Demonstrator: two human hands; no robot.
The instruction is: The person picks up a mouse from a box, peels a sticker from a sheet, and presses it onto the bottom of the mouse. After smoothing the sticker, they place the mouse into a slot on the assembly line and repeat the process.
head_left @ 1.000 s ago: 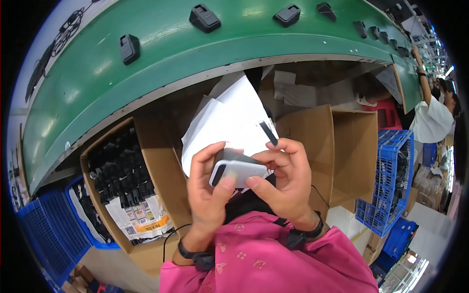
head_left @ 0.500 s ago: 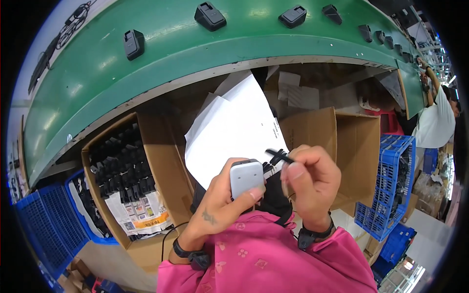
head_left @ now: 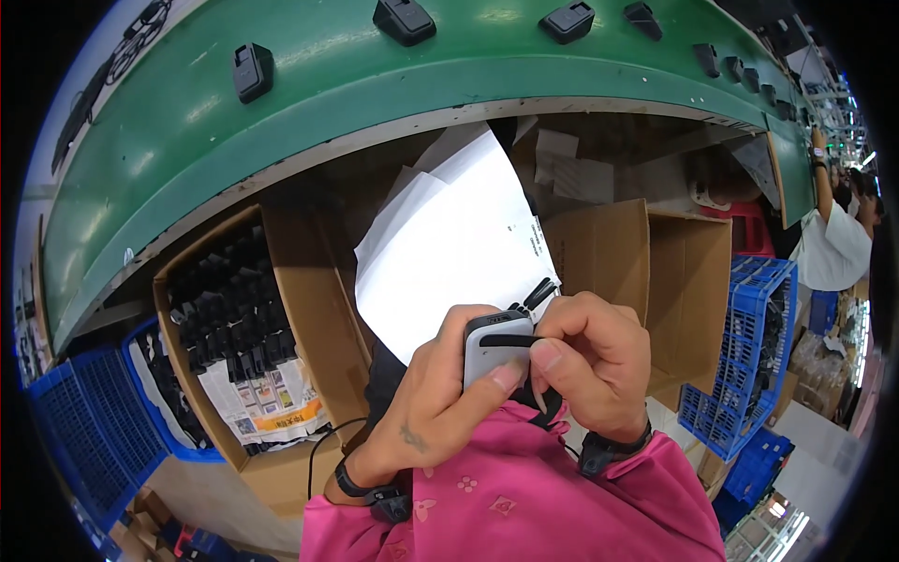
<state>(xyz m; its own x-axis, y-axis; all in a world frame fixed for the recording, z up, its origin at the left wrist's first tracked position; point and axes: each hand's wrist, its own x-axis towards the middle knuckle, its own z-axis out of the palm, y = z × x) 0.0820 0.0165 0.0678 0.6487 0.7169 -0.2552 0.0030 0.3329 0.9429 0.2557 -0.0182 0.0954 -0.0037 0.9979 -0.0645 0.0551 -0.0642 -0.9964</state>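
Note:
My left hand [head_left: 433,391] is closed round a small light-grey device with a dark top end [head_left: 479,360], thumb resting on its face. A short black strip [head_left: 501,341] lies across the upper part of that face, pinched at its right end between thumb and finger of my right hand [head_left: 597,361]. Beneath both hands, a large white paper sheet [head_left: 454,239] covers my lap. More black strips [head_left: 539,293] rest on the paper's right edge, just beyond the device. Whether the strip is fixed to the device or merely touching it, I cannot tell.
Black dock-like units [head_left: 405,21] stand in a row on the green bench [head_left: 318,80]. At left, a cardboard box [head_left: 323,337] holds many black parts; beside it is a blue crate [head_left: 98,436]. Another cardboard box [head_left: 688,300] and blue basket [head_left: 726,412] stand right. A person [head_left: 833,248] sits far right.
My right hand has brought the black strip left and down onto the device's face. The device has moved slightly right, and its top end now shows more.

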